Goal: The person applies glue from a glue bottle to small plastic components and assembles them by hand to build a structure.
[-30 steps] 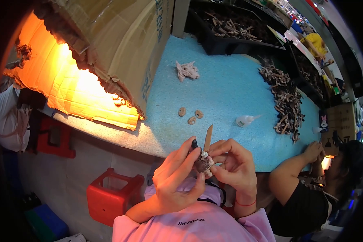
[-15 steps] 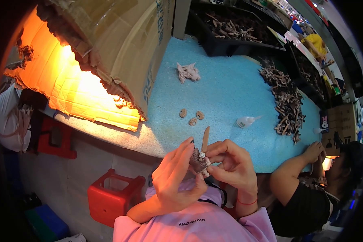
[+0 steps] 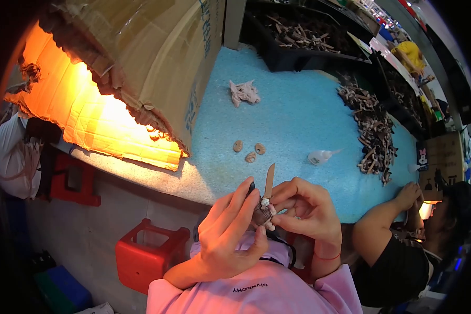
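Observation:
Between my two hands, just off the near edge of the table, is a small brown figurine (image 3: 263, 213) with pale bits on its side. A flat tan blade-shaped piece (image 3: 270, 180) sticks up from it. My left hand (image 3: 226, 233) grips the figurine from the left, thumb below and fingers above. On the other side, my right hand (image 3: 309, 212) pinches its pale edge with thumb and fingertips, which partly hide it. Beyond the hands, three small oval brown pieces (image 3: 250, 157) lie on the blue tabletop (image 3: 288, 120). A small white squeeze bottle (image 3: 319, 156) lies to their right.
A large cardboard box (image 3: 167, 68), lit orange inside, stands at the left. A crumpled pale cloth (image 3: 244, 92) lies farther back. Brown parts form a pile (image 3: 371, 131) at right, near black trays (image 3: 282, 64). A co-worker (image 3: 387, 267) sits at right; a red stool (image 3: 141, 264) stands at left.
My right hand has shifted slightly right. The figurine has turned a little and moved slightly right, still held by both hands. The things on the table have not moved.

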The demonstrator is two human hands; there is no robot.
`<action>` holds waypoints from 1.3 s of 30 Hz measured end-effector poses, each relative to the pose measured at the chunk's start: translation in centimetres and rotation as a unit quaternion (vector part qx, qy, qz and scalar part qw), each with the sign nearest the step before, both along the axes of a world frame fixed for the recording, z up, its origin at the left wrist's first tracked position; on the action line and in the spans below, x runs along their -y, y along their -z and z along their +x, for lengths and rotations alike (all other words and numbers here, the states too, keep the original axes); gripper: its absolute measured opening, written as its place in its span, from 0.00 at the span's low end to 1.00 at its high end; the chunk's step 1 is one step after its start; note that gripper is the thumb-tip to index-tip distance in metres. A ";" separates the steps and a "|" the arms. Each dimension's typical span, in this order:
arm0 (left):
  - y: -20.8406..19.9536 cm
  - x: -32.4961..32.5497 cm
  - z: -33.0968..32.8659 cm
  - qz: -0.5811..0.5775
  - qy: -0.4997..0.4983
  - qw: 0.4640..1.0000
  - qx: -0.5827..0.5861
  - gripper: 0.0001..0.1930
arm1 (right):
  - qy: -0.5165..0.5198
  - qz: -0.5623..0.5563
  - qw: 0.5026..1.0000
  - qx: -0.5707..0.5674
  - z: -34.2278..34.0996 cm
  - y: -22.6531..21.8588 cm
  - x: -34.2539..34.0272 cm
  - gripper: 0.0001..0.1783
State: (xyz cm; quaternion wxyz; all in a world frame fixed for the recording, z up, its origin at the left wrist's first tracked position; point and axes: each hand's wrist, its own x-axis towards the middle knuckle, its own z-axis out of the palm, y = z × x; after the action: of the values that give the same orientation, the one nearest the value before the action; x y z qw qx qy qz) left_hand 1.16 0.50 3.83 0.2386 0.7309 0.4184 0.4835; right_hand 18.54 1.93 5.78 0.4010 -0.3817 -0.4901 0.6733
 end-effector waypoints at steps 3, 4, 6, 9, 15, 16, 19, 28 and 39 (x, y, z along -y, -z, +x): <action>-0.1 -0.2 -0.2 0.013 0.038 0.999 -0.003 0.25 | -0.004 -0.011 1.000 -0.003 0.2 -0.1 -0.1 0.14; -0.3 -0.2 -0.2 0.011 0.045 0.999 -0.008 0.25 | -0.005 -0.021 1.000 -0.017 0.3 -0.1 -0.1 0.15; -0.4 -0.2 -0.2 0.008 0.053 0.998 -0.012 0.25 | -0.005 -0.032 0.999 -0.031 0.4 -0.1 -0.1 0.16; -0.2 -0.3 -0.1 0.006 0.056 0.998 -0.017 0.25 | -0.002 -0.036 0.999 -0.020 0.3 -0.2 -0.2 0.17; -0.1 -0.3 0.4 0.014 0.034 0.999 -0.015 0.27 | 0.003 -0.032 0.998 -0.061 -0.2 0.0 -0.4 0.23; 0.2 -0.2 0.5 -0.016 0.021 1.000 0.015 0.27 | 0.000 -0.019 0.998 -0.055 -0.2 0.2 -0.5 0.24; 0.5 0.1 0.6 -0.136 0.022 0.983 0.124 0.27 | 0.001 -0.027 0.998 -0.059 -0.1 0.2 -0.5 0.27; 3.2 -1.2 0.4 -0.438 0.156 0.709 0.530 0.23 | 0.033 0.049 0.990 0.126 -0.3 -1.4 1.0 0.31; 4.1 -0.5 1.0 -0.119 0.115 0.951 0.260 0.30 | 0.061 0.117 0.975 0.179 -1.1 -1.8 1.8 0.33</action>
State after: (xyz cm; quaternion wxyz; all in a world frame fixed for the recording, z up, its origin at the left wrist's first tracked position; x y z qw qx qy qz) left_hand 2.14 1.02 -0.26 0.4781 0.5892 0.3094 0.5732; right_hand 17.44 0.10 7.62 0.3891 -0.4754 -0.6053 0.5061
